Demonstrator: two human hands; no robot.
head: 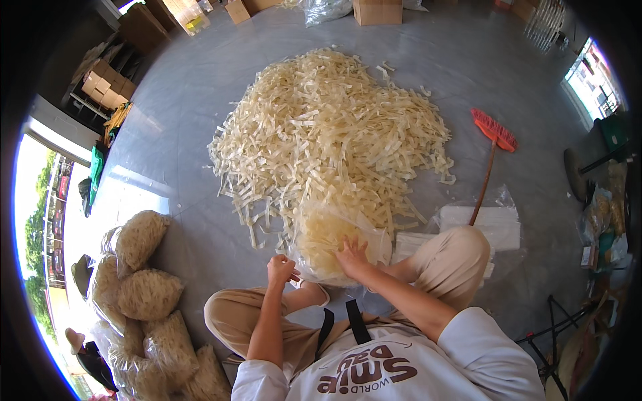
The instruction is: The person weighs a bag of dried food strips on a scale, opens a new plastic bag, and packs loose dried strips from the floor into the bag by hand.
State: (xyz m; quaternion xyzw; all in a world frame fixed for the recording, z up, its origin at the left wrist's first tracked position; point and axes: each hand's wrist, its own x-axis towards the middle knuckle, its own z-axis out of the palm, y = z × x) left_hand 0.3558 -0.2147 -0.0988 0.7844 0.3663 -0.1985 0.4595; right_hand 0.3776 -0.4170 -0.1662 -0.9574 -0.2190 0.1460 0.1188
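A clear plastic bag (379, 240) lies between my legs, its mouth wide and partly filled with pale yellow flat strips (321, 235). My right hand (355, 256) rests on these strips inside the bag, palm down with fingers spread. At the bag's left edge is my left hand (282, 269), fingers curled; whether they pinch the plastic is too small to tell. Directly beyond the bag, a broad heap of the same translucent strips (326, 130) spreads over the floor and touches the bag's far side.
Several filled plastic bags (150, 295) are piled at my left. Right of the heap lies a red-headed broom (494, 131), its handle reaching toward my right knee. Flat white plastic bags (481, 225) lie beside that knee. Cardboard boxes (377, 12) stand on the grey floor (200, 65) farther back.
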